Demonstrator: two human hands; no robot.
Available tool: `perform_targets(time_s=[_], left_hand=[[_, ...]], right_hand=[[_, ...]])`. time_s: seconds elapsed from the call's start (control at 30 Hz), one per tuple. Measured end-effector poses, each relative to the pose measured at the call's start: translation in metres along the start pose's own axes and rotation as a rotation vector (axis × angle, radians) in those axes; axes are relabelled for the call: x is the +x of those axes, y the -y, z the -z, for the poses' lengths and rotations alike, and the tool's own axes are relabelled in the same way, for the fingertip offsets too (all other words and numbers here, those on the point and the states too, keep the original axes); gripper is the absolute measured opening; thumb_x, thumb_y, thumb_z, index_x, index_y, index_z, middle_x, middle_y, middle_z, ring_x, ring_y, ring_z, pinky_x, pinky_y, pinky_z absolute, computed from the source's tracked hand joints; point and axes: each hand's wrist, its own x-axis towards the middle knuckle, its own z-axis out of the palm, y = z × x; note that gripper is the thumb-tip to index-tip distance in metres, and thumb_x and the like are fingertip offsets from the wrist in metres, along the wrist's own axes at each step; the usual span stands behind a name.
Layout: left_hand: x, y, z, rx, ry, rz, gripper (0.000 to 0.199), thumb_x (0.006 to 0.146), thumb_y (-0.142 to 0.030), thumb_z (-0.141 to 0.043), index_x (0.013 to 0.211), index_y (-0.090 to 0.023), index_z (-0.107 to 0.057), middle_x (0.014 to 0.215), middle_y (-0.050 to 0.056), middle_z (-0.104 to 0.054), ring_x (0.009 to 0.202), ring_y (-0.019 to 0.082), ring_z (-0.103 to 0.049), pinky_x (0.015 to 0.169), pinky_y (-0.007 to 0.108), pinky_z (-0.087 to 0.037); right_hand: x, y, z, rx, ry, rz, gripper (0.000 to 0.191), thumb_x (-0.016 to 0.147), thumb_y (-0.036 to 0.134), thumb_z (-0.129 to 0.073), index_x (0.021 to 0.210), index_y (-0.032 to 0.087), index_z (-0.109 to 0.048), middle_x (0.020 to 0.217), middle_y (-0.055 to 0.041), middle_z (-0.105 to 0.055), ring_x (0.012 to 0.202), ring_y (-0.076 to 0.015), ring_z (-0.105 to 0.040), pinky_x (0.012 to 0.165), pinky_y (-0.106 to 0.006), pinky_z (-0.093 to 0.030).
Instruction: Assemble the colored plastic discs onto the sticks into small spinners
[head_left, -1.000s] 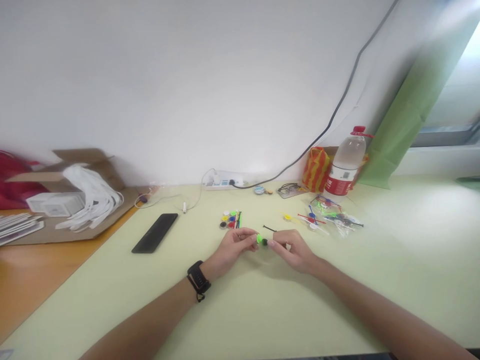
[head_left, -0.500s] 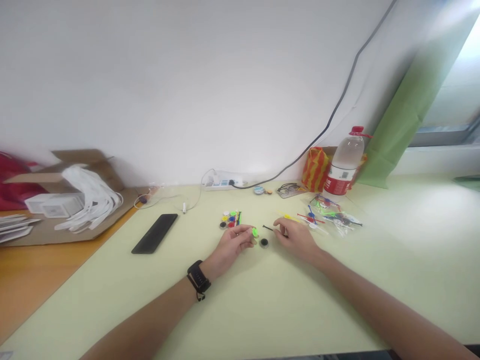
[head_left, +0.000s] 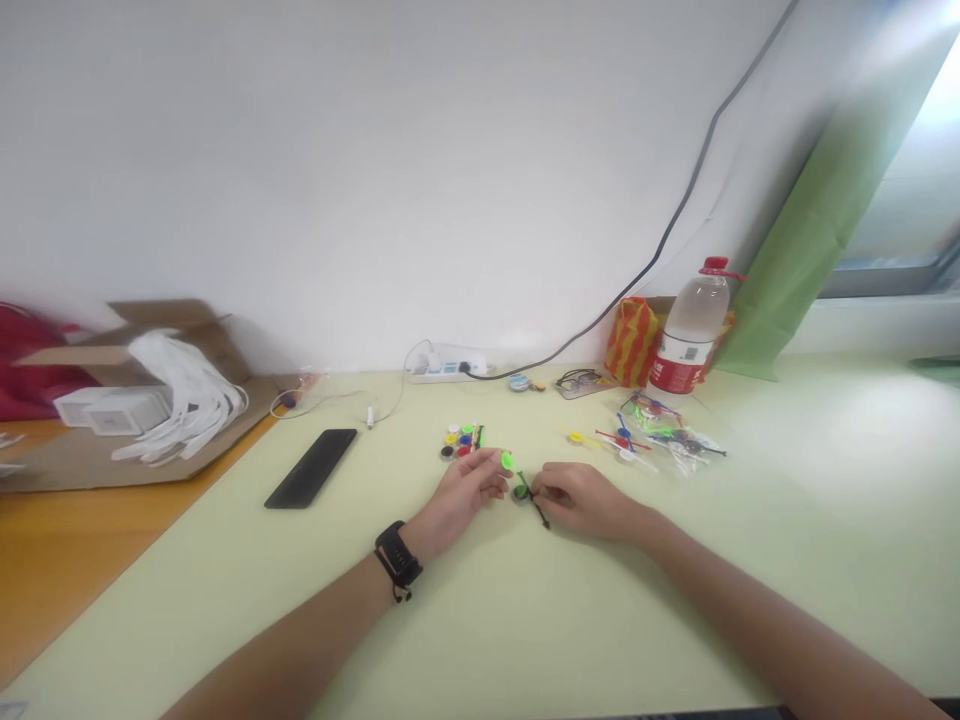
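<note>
Between thumb and index finger my left hand (head_left: pixel 469 487) pinches a bright green round piece (head_left: pixel 507 461). My right hand (head_left: pixel 581 497) is closed on a thin dark strip (head_left: pixel 541 514), which slants down toward the front of the table. A small round piece (head_left: pixel 520 493), dark and greenish on top, lies between my hands, close to my right fingertips. Just beyond my left hand sits a cluster of small coloured discs (head_left: pixel 451 439) beside several thin coloured strips (head_left: pixel 478 437).
A black phone (head_left: pixel 311 468) lies at the left. Behind my right hand are a yellow piece (head_left: pixel 575 438) and a pile of coloured strips (head_left: pixel 667 430). A bottle (head_left: pixel 690 330), a power strip (head_left: pixel 448 364) and an open cardboard box (head_left: pixel 217 350) stand near the wall.
My right hand has moved left and toward me, bringing the dark strip to the round piece between my hands. My left hand has hardly moved.
</note>
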Motion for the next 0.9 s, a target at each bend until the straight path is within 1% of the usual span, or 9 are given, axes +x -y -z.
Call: perform_targets(time_s=[0.1,0.23,0.37,0.43,0.5,0.6,0.7,0.8,0.9], left_hand=[[0.001,-0.001,0.000,-0.049,-0.003,-0.007,0.027,0.085,-0.035,-0.081,0.099,-0.014,-0.070,0.090,0.006,-0.073,0.075,0.013,-0.067,0.074,0.025,-0.053],[0.001,-0.003,0.002,-0.091,-0.010,-0.020,0.024,0.083,-0.029,-0.083,0.095,-0.014,-0.069,0.102,0.011,-0.077,0.083,0.014,-0.071,0.083,0.027,-0.055],[0.001,-0.002,0.003,-0.092,-0.061,-0.035,0.024,0.080,-0.025,-0.086,0.093,-0.015,-0.069,0.107,0.010,-0.078,0.098,0.017,-0.072,0.095,0.029,-0.053],[0.002,-0.001,0.003,-0.086,-0.076,-0.048,0.025,0.077,-0.024,-0.087,0.092,-0.015,-0.069,0.104,0.009,-0.078,0.104,0.018,-0.072,0.099,0.029,-0.052],[0.003,0.001,0.003,-0.080,-0.081,-0.063,0.027,0.075,-0.023,-0.089,0.091,-0.015,-0.070,0.101,0.007,-0.078,0.104,0.018,-0.072,0.100,0.029,-0.051],[0.003,0.002,0.003,-0.062,-0.070,-0.077,0.028,0.072,-0.021,-0.091,0.088,-0.016,-0.068,0.096,0.004,-0.078,0.098,0.015,-0.072,0.098,0.028,-0.051],[0.002,0.002,0.003,-0.030,-0.052,-0.093,0.029,0.071,-0.019,-0.091,0.083,-0.017,-0.065,0.088,0.000,-0.075,0.089,0.012,-0.071,0.091,0.025,-0.052],[0.001,0.002,0.000,0.009,-0.024,-0.103,0.032,0.070,-0.020,-0.091,0.081,-0.017,-0.061,0.087,-0.001,-0.074,0.083,0.011,-0.070,0.085,0.024,-0.053],[0.000,0.003,-0.003,0.071,-0.024,-0.125,0.036,0.068,-0.021,-0.092,0.080,-0.017,-0.059,0.086,0.000,-0.074,0.081,0.012,-0.070,0.082,0.025,-0.053]], right_hand=[[-0.001,0.006,0.000,0.004,0.030,0.040,0.012,0.090,0.016,-0.057,0.090,0.021,-0.068,0.082,-0.0011,-0.066,0.068,-0.0138,-0.054,0.066,-0.026,-0.037],[-0.001,0.007,-0.001,0.042,0.044,0.072,0.012,0.089,0.016,-0.058,0.088,0.021,-0.069,0.079,-0.0013,-0.066,0.068,-0.0141,-0.054,0.066,-0.026,-0.038],[0.000,0.007,-0.008,0.140,-0.025,-0.013,0.013,0.090,0.019,-0.058,0.088,0.020,-0.071,0.076,-0.0016,-0.067,0.066,-0.0141,-0.055,0.065,-0.026,-0.040],[0.002,0.007,-0.012,0.259,-0.062,-0.076,0.014,0.092,0.023,-0.059,0.088,0.019,-0.072,0.075,-0.0017,-0.067,0.063,-0.0137,-0.054,0.063,-0.026,-0.040],[0.005,0.009,-0.015,0.420,-0.084,-0.138,0.019,0.094,0.030,-0.059,0.087,0.018,-0.072,0.074,-0.0020,-0.067,0.061,-0.0132,-0.051,0.059,-0.026,-0.039],[0.010,0.014,-0.017,0.689,-0.118,-0.228,0.028,0.093,0.042,-0.063,0.084,0.017,-0.070,0.069,-0.0012,-0.064,0.059,-0.0128,-0.050,0.056,-0.026,-0.038],[0.012,0.020,-0.015,0.919,-0.146,-0.324,0.033,0.090,0.049,-0.067,0.087,0.017,-0.069,0.064,0.0016,-0.058,0.056,-0.0116,-0.047,0.053,-0.025,-0.035],[0.012,0.024,-0.014,1.072,-0.168,-0.374,0.035,0.087,0.052,-0.070,0.092,0.018,-0.070,0.062,0.0038,-0.054,0.055,-0.0102,-0.043,0.053,-0.024,-0.033],[0.012,0.027,-0.014,1.163,-0.144,-0.413,0.036,0.083,0.052,-0.075,0.092,0.018,-0.069,0.062,0.0046,-0.053,0.054,-0.0093,-0.042,0.053,-0.024,-0.031]])
